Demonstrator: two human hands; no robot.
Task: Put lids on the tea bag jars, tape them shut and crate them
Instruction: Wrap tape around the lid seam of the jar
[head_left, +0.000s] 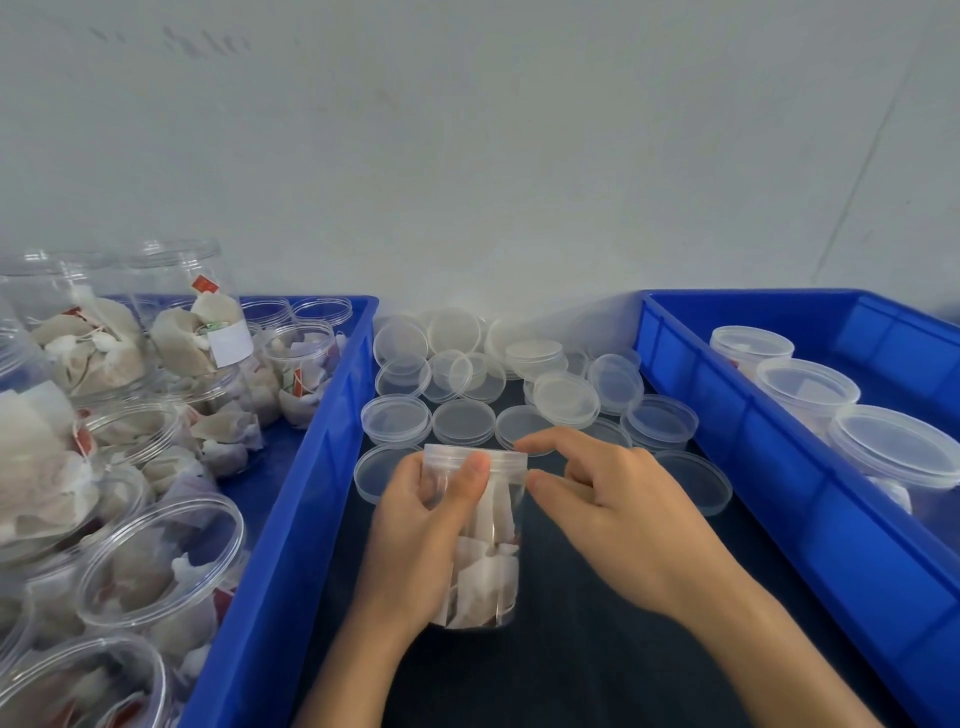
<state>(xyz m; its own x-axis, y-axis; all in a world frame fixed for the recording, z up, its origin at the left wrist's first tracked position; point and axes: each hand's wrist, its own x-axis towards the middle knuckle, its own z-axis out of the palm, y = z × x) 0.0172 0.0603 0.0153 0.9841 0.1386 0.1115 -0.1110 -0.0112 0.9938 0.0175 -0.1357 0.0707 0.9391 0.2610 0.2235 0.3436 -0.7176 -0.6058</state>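
Gripping a clear tea bag jar (480, 540) around its upper wall, the left hand (415, 525) holds it upright over the dark table (597, 649), thumb pressed just under the lid (475, 453) that already sits on the jar's mouth. The right hand (613, 514) is just beside the jar on its right, holding nothing; its thumb and forefinger are narrowly parted, tips near the lid's rim, though contact cannot be told. Behind the hands lies a scatter of loose clear lids (519, 379). The left blue crate (291, 509) holds open jars of tea bags (156, 561); the right blue crate (779, 467) holds lidded jars (805, 389)
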